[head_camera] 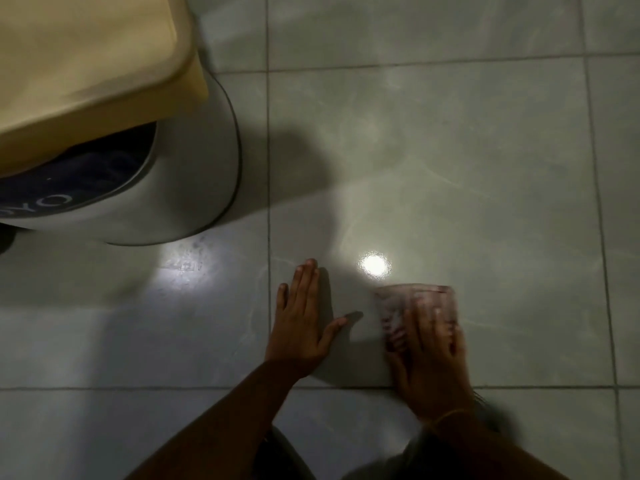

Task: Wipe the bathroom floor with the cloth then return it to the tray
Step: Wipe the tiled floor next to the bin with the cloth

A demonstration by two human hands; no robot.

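Partly the cloth lies under the right hand, fingers flat, left hand splayed nearby.

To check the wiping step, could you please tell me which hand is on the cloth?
The right hand, blurred, presses the pinkish patterned cloth; the left hand rests flat on bare grey tiled floor beside it.

White container beneath yellow cover
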